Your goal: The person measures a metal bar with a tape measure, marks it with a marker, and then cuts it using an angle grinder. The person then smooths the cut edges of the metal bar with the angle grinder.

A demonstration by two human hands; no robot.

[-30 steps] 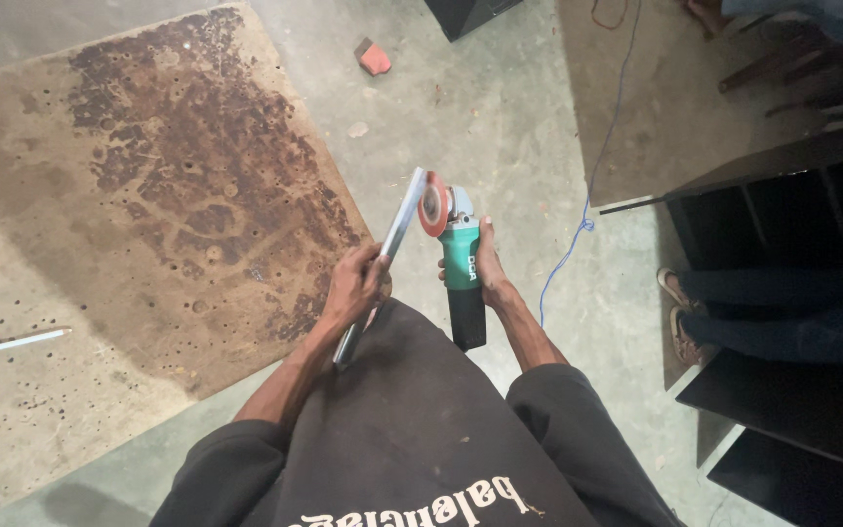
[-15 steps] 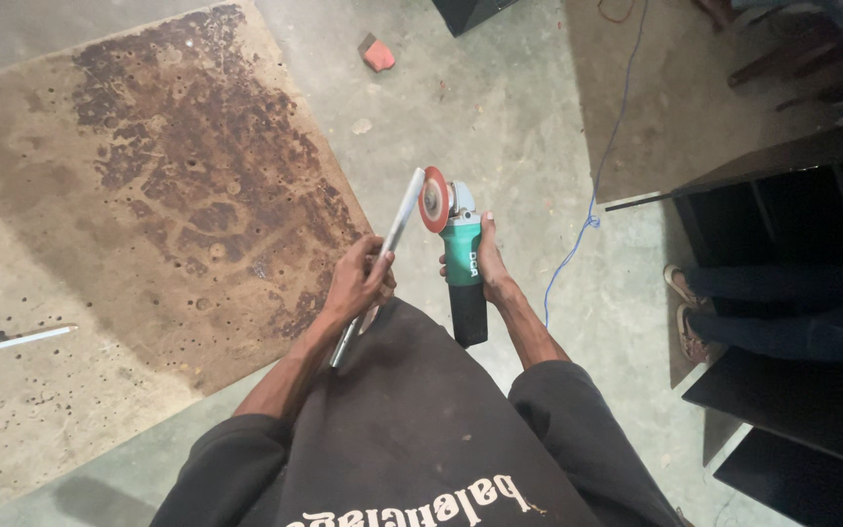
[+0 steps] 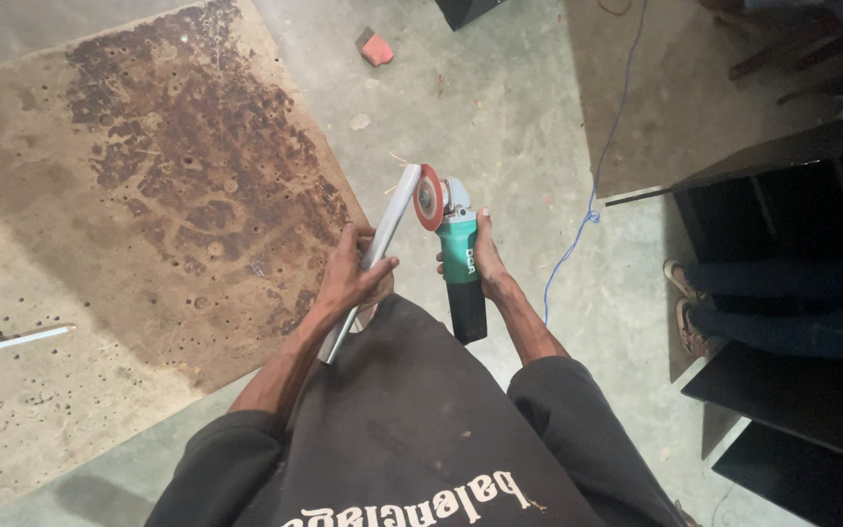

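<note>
Grinder disc now closer to tube tip than half second ago; hands otherwise steady. Left hand (image 3: 351, 278) wrapped around grey metal tube (image 3: 389, 219), tube tilted, upper end up by disc. Right hand (image 3: 488, 262) closed on green angle grinder (image 3: 460, 256); red disc (image 3: 428, 197) just beside tube end. Blue cable (image 3: 605, 146) trails across concrete floor (image 3: 500, 107). Rust-stained board (image 3: 148, 195) left of tube.

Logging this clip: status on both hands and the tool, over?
Left hand gripping metal bar. Right hand gripping green angle grinder; red disc beside bar's tip. Nothing between them.
</note>
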